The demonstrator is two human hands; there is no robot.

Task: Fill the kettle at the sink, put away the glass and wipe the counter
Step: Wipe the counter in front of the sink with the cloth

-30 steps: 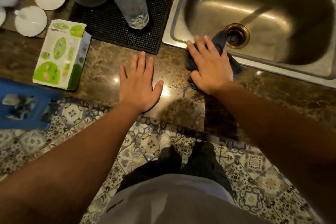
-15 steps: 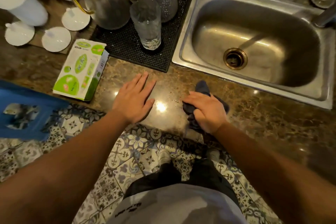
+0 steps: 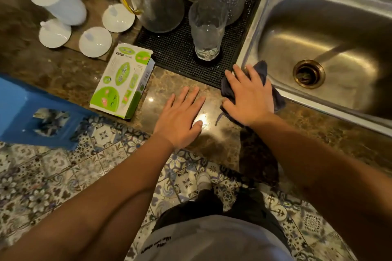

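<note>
Counter: dark marbled stone counter point(image 3: 174, 82) with a steel sink point(image 3: 265, 34) set into it at the right, patterned floor tiles below its front edge.
Cloth: a dark cloth point(image 3: 259, 70) lies on the counter at the sink's near-left corner, one corner lapping onto the sink rim.
Right hand: the right hand point(image 3: 248, 95) presses flat on the cloth, fingers spread and extended, pinning it rather than gripping it.
Left hand: the left hand point(image 3: 182, 118) rests palm-down on bare counter just beside the cloth, fingers straight and relaxed, holding nothing.
Glass: a clear glass point(image 3: 206, 34) stands on the black drying mat point(image 3: 176, 48), near the right fingertips, with larger glass jugs crowded behind it.
Risk, glass: a wiping stroke pushed forward-left could catch the mat's edge or knock the glass, which looks tall and easy to tip.
Risk, carton: a green-and-white carton point(image 3: 123, 82) sits just left of the left hand; a wide sweep could shove it off the front edge.
Risk, cloth: pressed only by a flat palm, it may bunch or slide into the sink.
Kettle: I cannot tell which vessel, if any, is the kettle.
</note>
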